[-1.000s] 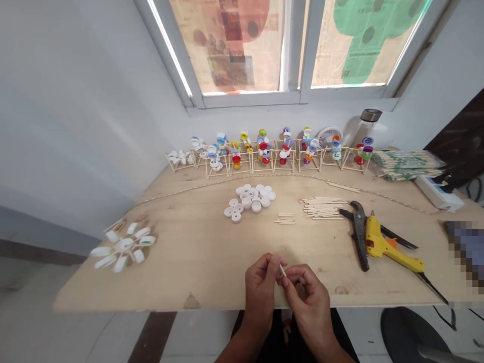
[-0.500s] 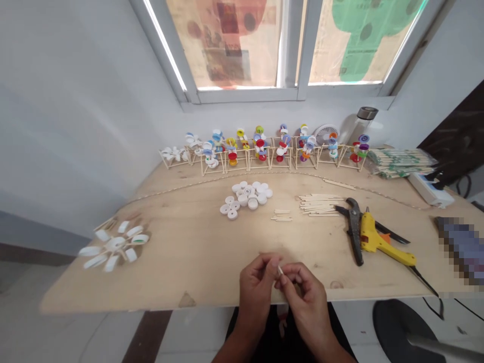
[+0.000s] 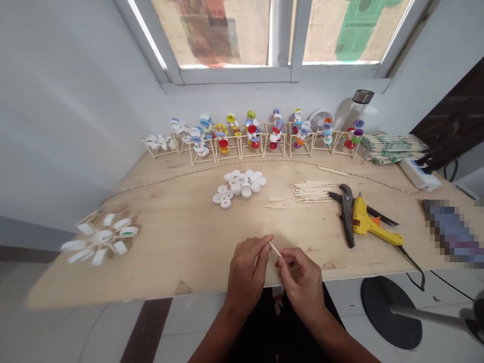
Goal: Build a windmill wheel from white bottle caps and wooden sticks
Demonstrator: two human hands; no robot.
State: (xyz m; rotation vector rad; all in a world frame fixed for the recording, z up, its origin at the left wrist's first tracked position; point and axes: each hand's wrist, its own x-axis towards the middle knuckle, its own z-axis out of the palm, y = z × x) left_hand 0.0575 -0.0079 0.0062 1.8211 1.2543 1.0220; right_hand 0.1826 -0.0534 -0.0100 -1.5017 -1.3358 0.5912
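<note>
Between my hands, above the table's front edge, is a short thin wooden stick (image 3: 275, 249), slanting down to the right. My left hand (image 3: 246, 264) pinches its upper end at the fingertips. The lower end sits between the thumb and fingers of my right hand (image 3: 302, 277), whose other fingers are curled. Beyond the hands lie several short cut sticks (image 3: 277, 203) and a pile of longer sticks (image 3: 313, 192). White bottle caps (image 3: 246, 192) are grouped to the left of these, some with holes in them.
A black-handled cutter (image 3: 347, 217) and yellow glue gun (image 3: 361, 217) lie at right. A wheel of white caps (image 3: 102, 237) rests at left. Stick frames with coloured caps (image 3: 251, 129) line the wall, beside a small fan (image 3: 320, 120), bottle (image 3: 357, 111), bagged sticks (image 3: 393, 147) and power strip (image 3: 419, 174).
My fingers have shifted along the stick, and more of it shows between them now. The left fingers have straightened. The view has tilted down and slightly right.
</note>
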